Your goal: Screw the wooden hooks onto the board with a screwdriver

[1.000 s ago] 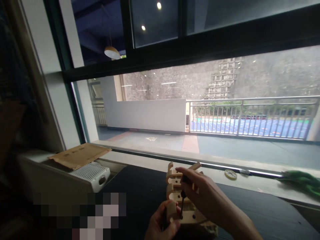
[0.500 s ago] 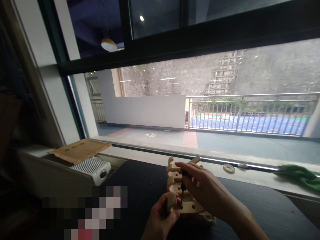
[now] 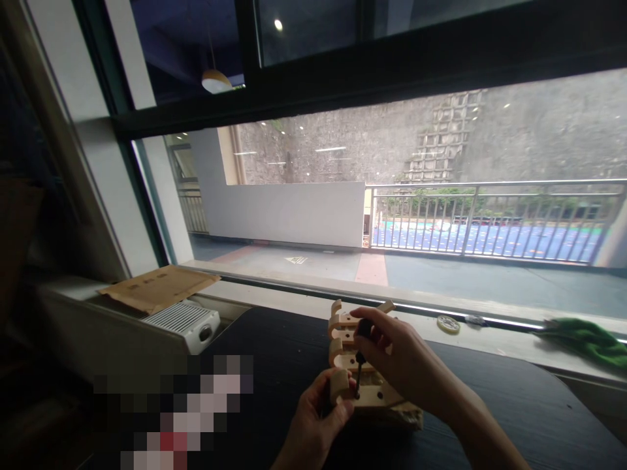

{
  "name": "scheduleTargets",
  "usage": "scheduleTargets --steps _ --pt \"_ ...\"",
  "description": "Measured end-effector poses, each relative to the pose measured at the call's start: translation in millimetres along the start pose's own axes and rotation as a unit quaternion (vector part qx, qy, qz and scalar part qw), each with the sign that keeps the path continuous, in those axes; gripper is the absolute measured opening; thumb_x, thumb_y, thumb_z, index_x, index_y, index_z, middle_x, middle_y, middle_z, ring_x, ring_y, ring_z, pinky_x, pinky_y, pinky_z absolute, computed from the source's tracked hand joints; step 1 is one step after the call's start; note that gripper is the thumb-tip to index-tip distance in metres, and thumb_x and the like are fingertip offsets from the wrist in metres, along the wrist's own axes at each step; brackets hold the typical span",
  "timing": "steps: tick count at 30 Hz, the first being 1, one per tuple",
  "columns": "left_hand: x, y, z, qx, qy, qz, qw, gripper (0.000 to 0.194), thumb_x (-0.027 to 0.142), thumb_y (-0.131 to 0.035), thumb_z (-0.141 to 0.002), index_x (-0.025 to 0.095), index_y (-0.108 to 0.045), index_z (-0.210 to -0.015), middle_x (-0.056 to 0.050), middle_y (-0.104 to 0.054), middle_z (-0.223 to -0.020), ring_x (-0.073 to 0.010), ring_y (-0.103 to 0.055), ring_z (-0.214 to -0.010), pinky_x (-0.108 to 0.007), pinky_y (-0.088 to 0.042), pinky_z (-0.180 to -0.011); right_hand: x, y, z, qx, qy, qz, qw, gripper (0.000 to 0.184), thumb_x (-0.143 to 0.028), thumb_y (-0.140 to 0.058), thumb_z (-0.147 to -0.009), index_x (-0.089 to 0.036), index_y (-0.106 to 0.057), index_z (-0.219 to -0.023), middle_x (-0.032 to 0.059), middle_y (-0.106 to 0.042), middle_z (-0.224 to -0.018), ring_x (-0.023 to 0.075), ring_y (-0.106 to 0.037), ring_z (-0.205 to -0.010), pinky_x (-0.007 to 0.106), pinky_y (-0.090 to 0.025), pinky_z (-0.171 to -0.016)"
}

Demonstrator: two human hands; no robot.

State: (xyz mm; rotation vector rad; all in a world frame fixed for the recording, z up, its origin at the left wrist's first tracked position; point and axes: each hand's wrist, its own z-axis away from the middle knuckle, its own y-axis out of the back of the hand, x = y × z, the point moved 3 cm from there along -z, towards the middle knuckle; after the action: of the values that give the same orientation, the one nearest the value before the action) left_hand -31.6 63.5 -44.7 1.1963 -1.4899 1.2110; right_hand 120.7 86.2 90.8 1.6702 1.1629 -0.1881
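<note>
seen at the lower centre of the frame, over the dark desk (image 3: 274, 372): a pale wooden piece (image 3: 370, 396), clamped by its nearest curled end in the left hand (image 3: 311, 418) and met at a hole by a screwdriver (image 3: 360, 372), gripped in the right hand (image 3: 416, 365). probably light and stiff, slightly slippery where smooth, likeliest to crack at the thin curls. better held by the flat slat.

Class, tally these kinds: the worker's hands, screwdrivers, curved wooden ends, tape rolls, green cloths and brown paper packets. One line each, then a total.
Hands (left hand, right hand): 2
Screwdriver: 1
Curved wooden ends, counting those visible: 4
Tape roll: 1
Green cloth: 1
Brown paper packet: 1
Total: 10
</note>
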Motion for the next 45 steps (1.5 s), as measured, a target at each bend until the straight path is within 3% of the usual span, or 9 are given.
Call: scheduleTargets --steps 8,16,20,23,30,34,39,42,45 --pt "-0.8 -0.2 0.0 0.001 -0.005 0.015 1.000 0.031 0.028 -0.072 -0.069 0.020 -0.066 -0.098 -0.004 -0.069 -0.093 -0.0197 -0.060 -0.090 -0.027 -0.043 -0.082 0.2 0.4 -3.1 0.021 0.016 0.014 1.000 0.019 -0.030 -0.056 -0.084 -0.022 -0.061 -0.100 -0.0011 -0.062 -0.074 0.0122 -0.052 -0.062 0.025 -0.039 -0.056" --pt "1.7 -0.4 0.5 -0.020 0.004 0.009 1.000 0.032 0.027 -0.071 -0.071 0.021 -0.065 -0.102 -0.004 -0.069 -0.096 -0.0195 -0.060 -0.093 -0.026 -0.044 -0.082 -1.7 0.8 2.5 -0.015 0.000 -0.009 1.000 0.024 -0.029 -0.053 -0.085 -0.029 -0.058 -0.109 -0.0030 -0.062 -0.076 0.0116 -0.052 -0.064 0.024 -0.040 -0.058" --pt "2.9 -2.1 1.5 -0.004 0.010 0.024 1.000 0.034 0.028 -0.073 -0.070 0.021 -0.065 -0.101 -0.004 -0.069 -0.094 -0.0195 -0.060 -0.093 -0.026 -0.043 -0.084 2.1 -1.0 -0.3 -0.011 0.012 -0.001 1.000 0.008 -0.029 -0.055 -0.084 -0.024 -0.058 -0.089 -0.0039 -0.060 -0.073 0.0111 -0.049 -0.064 0.024 -0.037 -0.058" --pt "3.1 -2.2 2.2 -0.007 0.017 0.020 1.000 0.033 0.029 -0.073 -0.070 0.020 -0.065 -0.102 -0.004 -0.069 -0.095 -0.0193 -0.059 -0.093 -0.026 -0.043 -0.084 5.0 -3.3 -3.1 0.006 0.003 0.027 1.000 0.014 -0.034 -0.055 -0.084 -0.021 -0.053 -0.078 -0.0041 -0.055 -0.066 0.0111 -0.045 -0.059 0.025 -0.035 -0.055" --pt "3.7 -0.4 2.4 -0.041 0.014 0.006 0.999 0.030 0.027 -0.068 -0.076 0.022 -0.062 -0.105 -0.003 -0.066 -0.098 -0.0180 -0.058 -0.095 -0.025 -0.042 -0.085 -0.5 -0.6 2.0 -0.031 -0.006 -0.012 0.999 0.019 -0.031 -0.054 -0.084 -0.028 -0.058 -0.102 -0.0039 -0.059 -0.071 0.0112 -0.051 -0.062 0.024 -0.039 -0.058" --pt "4.1 -0.8 1.9 -0.036 0.010 0.007 0.999 0.029 0.027 -0.069 -0.076 0.021 -0.063 -0.104 -0.002 -0.066 -0.097 -0.0174 -0.058 -0.093 -0.025 -0.042 -0.084 0.6 -0.4 1.2 -0.038 0.006 -0.013 0.999 0.008 -0.030 -0.055 -0.085 -0.024 -0.058 -0.088 -0.0033 -0.059 -0.072 0.0111 -0.049 -0.063 0.024 -0.038 -0.058" --pt "5.2 -1.0 2.2 -0.035 0.016 0.000 0.999 0.028 0.026 -0.068 -0.076 0.022 -0.063 -0.103 -0.003 -0.066 -0.099 -0.0183 -0.058 -0.097 -0.026 -0.041 -0.087 3.0 -2.3 -0.4 -0.012 0.000 0.025 1.000 0.017 -0.032 -0.058 -0.082 -0.021 -0.051 -0.072 -0.0044 -0.054 -0.064 0.0101 -0.044 -0.058 0.023 -0.033 -0.053" --pt "6.7 -1.1 2.7 -0.035 0.018 -0.002 0.999 0.028 0.027 -0.068 -0.076 0.021 -0.062 -0.103 -0.004 -0.066 -0.099 -0.0196 -0.058 -0.096 -0.027 -0.042 -0.087 -0.5 -0.6 1.9 -0.020 -0.003 0.009 1.000 0.006 -0.029 -0.058 -0.082 -0.023 -0.058 -0.084 -0.0048 -0.057 -0.066 0.0097 -0.048 -0.058 0.022 -0.035 -0.054" --pt "8.6 -1.4 3.8 -0.035 0.017 -0.005 0.999 0.029 0.026 -0.067 -0.076 0.021 -0.062 -0.104 -0.005 -0.066 -0.100 -0.0205 -0.058 -0.098 -0.028 -0.042 -0.088 -4.0 1.8 4.2 -0.033 0.003 -0.019 0.999 0.014 -0.025 -0.055 -0.084 -0.026 -0.060 -0.096 -0.0050 -0.059 -0.068 0.0091 -0.051 -0.059 0.021 -0.038 -0.054"
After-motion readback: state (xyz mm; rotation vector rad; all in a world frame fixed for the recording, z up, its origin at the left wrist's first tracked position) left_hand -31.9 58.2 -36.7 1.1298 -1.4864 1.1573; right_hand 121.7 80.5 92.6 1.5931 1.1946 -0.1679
